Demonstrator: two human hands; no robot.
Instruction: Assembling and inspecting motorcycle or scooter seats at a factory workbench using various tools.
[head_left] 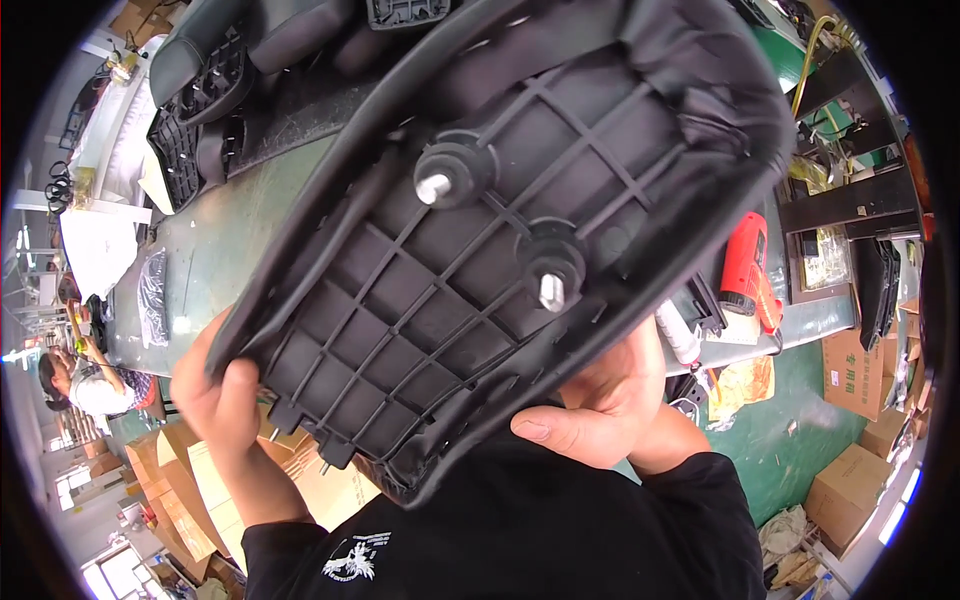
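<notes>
Black seat pad [485,262] is filling the middle, ribbed underside showing, likely feeling stiff under softer cover [745,115]. Left hand [214,390] is clamping its edge at eight o'clock; right hand [612,408] is supporting five o'clock, fingers hiding, closure unclear. Opposite edges are probably holding best.

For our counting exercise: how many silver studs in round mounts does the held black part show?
2: the left stud, higher up; the right stud, lower. None seems hidden.
</notes>
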